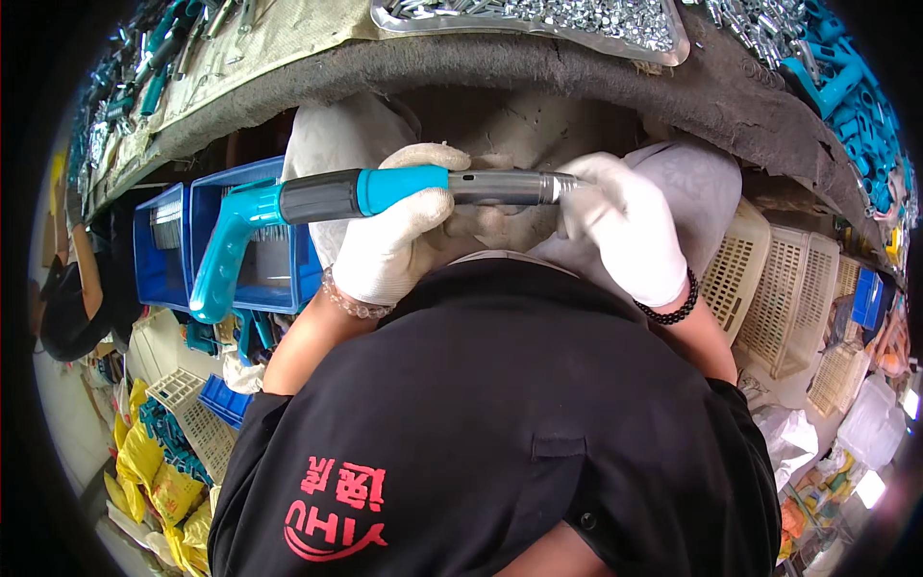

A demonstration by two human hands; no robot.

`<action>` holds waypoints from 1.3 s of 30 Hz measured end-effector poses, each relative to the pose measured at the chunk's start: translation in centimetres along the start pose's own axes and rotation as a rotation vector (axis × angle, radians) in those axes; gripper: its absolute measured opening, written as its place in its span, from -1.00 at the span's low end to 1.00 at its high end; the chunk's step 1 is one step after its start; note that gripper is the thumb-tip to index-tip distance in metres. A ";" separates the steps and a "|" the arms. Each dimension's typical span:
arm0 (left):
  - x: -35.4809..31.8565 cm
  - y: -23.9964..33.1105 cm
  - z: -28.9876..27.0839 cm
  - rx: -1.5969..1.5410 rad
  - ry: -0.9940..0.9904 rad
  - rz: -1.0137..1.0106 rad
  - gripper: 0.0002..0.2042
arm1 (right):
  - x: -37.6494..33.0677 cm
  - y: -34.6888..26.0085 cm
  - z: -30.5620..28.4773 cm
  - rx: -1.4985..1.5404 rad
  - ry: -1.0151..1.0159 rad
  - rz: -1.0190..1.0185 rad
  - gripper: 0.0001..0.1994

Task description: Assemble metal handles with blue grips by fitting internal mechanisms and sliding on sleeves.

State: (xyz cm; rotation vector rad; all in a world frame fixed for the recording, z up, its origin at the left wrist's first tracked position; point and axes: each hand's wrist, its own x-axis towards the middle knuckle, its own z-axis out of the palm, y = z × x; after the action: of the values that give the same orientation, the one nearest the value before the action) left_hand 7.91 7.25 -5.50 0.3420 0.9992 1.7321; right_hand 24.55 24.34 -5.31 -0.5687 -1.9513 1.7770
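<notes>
A teal nail gun (pixel 322 196) with a bent handle, a black sleeve and a steel barrel lies level across my lap. My left hand (pixel 399 226), in a white glove, is wrapped round its teal collar, with the handle sticking out to the left. At the other end, my right hand (pixel 625 216), also gloved in white, has its fingers closed around the barrel's tip. Those fingers are slightly smeared by motion. Whether a small part sits between them and the barrel is hidden.
A workbench with a thick grey padded edge (pixel 461 69) curves ahead, bearing a metal tray (pixel 678 48) of small parts. Teal housings (pixel 846 91) pile up at right. Blue bins (pixel 202 245) stand left, cream plastic crates (pixel 784 288) right. Another person (pixel 87 288) is at far left.
</notes>
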 end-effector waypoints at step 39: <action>4.0 -1.7 -1.0 0.485 -0.126 -0.067 -0.79 | 1.8 6.1 -0.9 -0.388 -0.108 0.289 -0.57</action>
State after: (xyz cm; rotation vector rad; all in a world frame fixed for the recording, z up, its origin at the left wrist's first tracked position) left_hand 6.79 10.53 -8.34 0.7092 1.3164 1.3744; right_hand 23.63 26.72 -11.28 -0.9419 -2.4139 1.6190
